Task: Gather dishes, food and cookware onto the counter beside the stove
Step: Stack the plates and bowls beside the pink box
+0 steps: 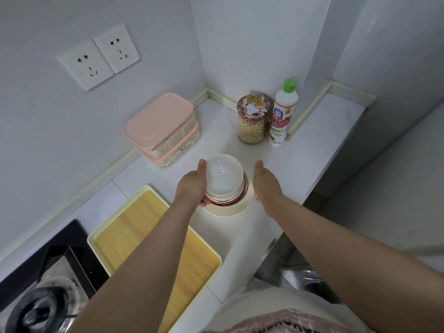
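- Bowls (224,179) stacked on a plate (228,210) are gripped at one side by the left hand (192,186).
- Right hand (266,183) is held open alongside, holding nothing; both sides should be steadied.

Two containers (159,121) — one jar (252,121), one bottle (282,114)

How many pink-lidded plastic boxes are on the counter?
2. The upper pink-lidded rectangular plastic box sits stacked on the lower box, beside the grey wall. None seems hidden.

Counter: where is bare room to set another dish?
Bare counter between the pink-lidded containers and grain jar; also right of the detergent bottle, and the tray's floor. Crowded mid-counter: left hand grips the bowl stack, right hand open beside it.
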### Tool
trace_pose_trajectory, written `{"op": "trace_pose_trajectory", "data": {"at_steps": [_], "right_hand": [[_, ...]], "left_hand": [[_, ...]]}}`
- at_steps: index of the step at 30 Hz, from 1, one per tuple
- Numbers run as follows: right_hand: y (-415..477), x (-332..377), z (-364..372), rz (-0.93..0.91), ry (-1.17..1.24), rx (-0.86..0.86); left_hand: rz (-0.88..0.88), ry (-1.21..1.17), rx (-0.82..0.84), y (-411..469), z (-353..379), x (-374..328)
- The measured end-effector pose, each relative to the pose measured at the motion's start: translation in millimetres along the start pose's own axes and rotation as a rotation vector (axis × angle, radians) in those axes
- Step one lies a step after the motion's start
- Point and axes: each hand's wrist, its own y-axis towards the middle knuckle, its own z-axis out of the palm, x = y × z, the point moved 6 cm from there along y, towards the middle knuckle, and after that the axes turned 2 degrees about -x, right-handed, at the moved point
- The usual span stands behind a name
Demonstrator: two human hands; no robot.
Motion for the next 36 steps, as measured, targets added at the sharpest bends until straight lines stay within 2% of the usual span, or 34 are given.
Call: {"op": "trace_pose_trajectory", "data": {"at_steps": [2, 7, 10, 14, 22, 26, 28, 31, 32, 36], "right_hand": [[-1, -24, -3, 0.185, 0.134, -0.022], [-10, -61, 19, 0.329, 0.128, 0.202], [-10, -68, 32, 0.284, 0.150, 0.244], [-2, -68, 42, 0.204, 0.201, 0.194], [43, -55, 58, 0.236, 0.297, 0.141], [53, -31, 54, 0.174, 0.179, 0.084], [55, -26, 51, 0.153, 0.125, 0.063], [56, -27, 50, 0.142, 0.092, 0.043], [56, -27, 50, 0.134, 0.084, 0.040], [54, -29, 52, 0.122, 0.069, 0.016]], "left_hand": [[-0.058, -0.032, 0.007, -2, 1, 5], [-0.157, -0.109, 0.100, -8, 12, 12], [-0.163, -0.129, 0.118, -2, 11, 13], [-0.151, -0.118, 0.113, 6, 10, 8], [-0.181, -0.148, 0.163, 40, 10, -15], [-0.140, -0.151, 0.233, 69, 9, -25], [0.029, -0.016, 0.103, 86, -7, -40], [0.563, 0.458, -0.270, 107, -35, -90], [0.710, 0.621, -0.322, 114, -36, -108], [1.182, 1.263, -0.181, 150, -8, -148]]}}
